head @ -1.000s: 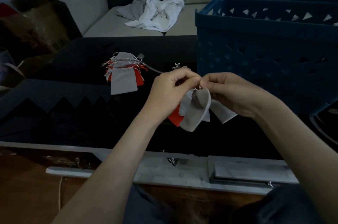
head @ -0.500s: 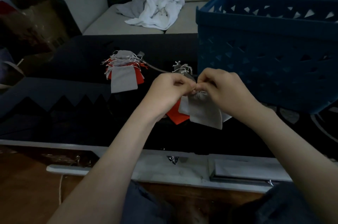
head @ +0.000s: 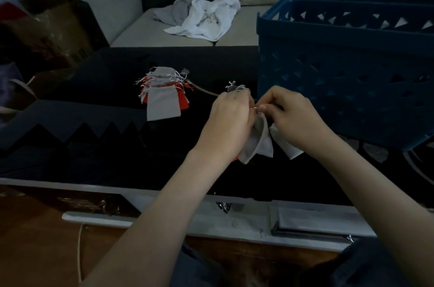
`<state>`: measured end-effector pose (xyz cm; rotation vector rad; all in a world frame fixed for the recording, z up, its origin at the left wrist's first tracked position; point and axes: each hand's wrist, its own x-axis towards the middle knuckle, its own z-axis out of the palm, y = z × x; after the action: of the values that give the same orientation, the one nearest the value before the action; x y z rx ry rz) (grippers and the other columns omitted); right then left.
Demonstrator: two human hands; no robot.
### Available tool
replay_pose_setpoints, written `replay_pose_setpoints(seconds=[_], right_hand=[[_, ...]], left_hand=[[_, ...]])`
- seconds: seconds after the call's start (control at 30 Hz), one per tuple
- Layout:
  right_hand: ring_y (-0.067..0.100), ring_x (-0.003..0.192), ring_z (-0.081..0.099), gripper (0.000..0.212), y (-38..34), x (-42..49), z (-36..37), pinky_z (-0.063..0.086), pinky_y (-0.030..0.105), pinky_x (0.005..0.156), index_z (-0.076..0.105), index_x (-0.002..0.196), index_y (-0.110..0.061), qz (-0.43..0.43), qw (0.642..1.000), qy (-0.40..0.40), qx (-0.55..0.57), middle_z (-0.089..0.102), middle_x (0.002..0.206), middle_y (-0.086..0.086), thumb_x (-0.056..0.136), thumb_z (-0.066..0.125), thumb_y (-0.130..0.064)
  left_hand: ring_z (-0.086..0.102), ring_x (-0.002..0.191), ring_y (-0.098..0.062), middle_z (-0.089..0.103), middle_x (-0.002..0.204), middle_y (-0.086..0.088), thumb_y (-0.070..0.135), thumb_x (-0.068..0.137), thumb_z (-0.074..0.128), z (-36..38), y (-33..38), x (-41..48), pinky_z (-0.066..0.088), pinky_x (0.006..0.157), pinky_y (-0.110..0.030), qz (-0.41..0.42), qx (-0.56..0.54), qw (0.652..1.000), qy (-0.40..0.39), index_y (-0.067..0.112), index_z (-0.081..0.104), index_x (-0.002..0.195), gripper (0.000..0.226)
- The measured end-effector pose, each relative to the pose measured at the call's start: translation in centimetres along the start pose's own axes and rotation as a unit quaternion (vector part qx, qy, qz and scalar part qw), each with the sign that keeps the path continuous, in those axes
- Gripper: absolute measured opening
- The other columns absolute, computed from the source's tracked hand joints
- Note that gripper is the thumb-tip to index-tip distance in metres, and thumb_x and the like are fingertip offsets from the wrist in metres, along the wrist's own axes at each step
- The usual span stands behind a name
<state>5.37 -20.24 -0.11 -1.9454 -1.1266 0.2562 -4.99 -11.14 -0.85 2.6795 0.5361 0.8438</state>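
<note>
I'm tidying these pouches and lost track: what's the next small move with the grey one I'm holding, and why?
Probably pull its mouth shut: left hand and right hand both pinch the top of the grey pouch, whose body hangs loose below.

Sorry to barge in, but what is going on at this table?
A person is working on a grey pouch, pinching its top between the left hand and right hand just above the black table. Another pale pouch lies beneath the right hand. A pile of grey and orange pouches sits apart to the left, and a blue basket stands on the right.
</note>
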Motion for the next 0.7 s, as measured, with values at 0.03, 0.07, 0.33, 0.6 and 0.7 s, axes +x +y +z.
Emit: replay_pose_setpoints(seconds=[0.03, 0.07, 0.33, 0.6, 0.7], right_hand=[[-0.012, 0.064, 0.052, 0.024, 0.1, 0.0, 0.0, 0.038, 0.003, 0.058, 0.058, 0.076, -0.023, 0.011, 1.000, 0.006, 0.020, 0.061, 0.077, -0.011, 0.094, 0.052, -0.009], [-0.010, 0.062, 0.053, 0.026, 0.2, 0.1, 0.0, 0.037, 0.004, 0.057, 0.059, 0.077, -0.025, 0.024, 0.998, 0.017, 0.049, 0.062, 0.076, -0.010, 0.095, 0.050, -0.010], [-0.007, 0.048, 0.049, 0.022, -0.1, -0.2, -0.8, 0.036, 0.009, 0.048, 0.067, 0.098, -0.013, 0.073, 0.968, -0.087, 0.224, 0.060, 0.057, -0.019, 0.097, 0.046, -0.005], [0.001, 0.054, 0.047, 0.021, 0.8, -0.1, -0.8, 0.037, 0.016, 0.054, 0.062, 0.076, -0.018, 0.033, 0.982, -0.040, 0.181, 0.057, 0.062, -0.010, 0.094, 0.055, -0.010], [-0.002, 0.057, 0.047, 0.022, 1.2, 0.1, -0.5, 0.037, 0.018, 0.059, 0.061, 0.073, -0.021, 0.026, 0.987, -0.025, 0.155, 0.056, 0.060, -0.014, 0.094, 0.056, -0.015]], left_hand=[[0.053, 0.088, -0.024, 0.060, 0.089, -0.008, 0.012, 0.090, 0.056, 0.2, 0.0, -0.1, 0.034, 0.075, -0.024, 0.023, 0.020, 0.999, 0.023, 0.005, 0.059, 0.093, 0.008], [0.054, 0.082, -0.026, 0.060, 0.085, -0.010, 0.010, 0.088, 0.056, 0.3, -0.1, -0.2, 0.038, 0.073, -0.028, 0.045, 0.040, 0.997, 0.047, 0.004, 0.059, 0.090, 0.007], [0.050, 0.076, -0.025, 0.056, 0.079, -0.013, -0.003, 0.083, 0.060, 1.1, -0.5, -0.4, 0.041, 0.071, -0.030, 0.145, 0.046, 0.982, 0.116, 0.002, 0.056, 0.082, 0.006], [0.053, 0.074, -0.021, 0.059, 0.078, -0.008, 0.008, 0.090, 0.057, 0.9, -0.8, -0.6, 0.038, 0.068, -0.024, 0.128, 0.011, 0.985, 0.117, 0.002, 0.060, 0.084, 0.008], [0.055, 0.059, -0.022, 0.058, 0.067, -0.009, 0.006, 0.084, 0.065, 0.9, -0.8, -0.6, 0.033, 0.055, -0.022, 0.096, 0.051, 0.988, 0.107, 0.003, 0.057, 0.082, 0.009]])
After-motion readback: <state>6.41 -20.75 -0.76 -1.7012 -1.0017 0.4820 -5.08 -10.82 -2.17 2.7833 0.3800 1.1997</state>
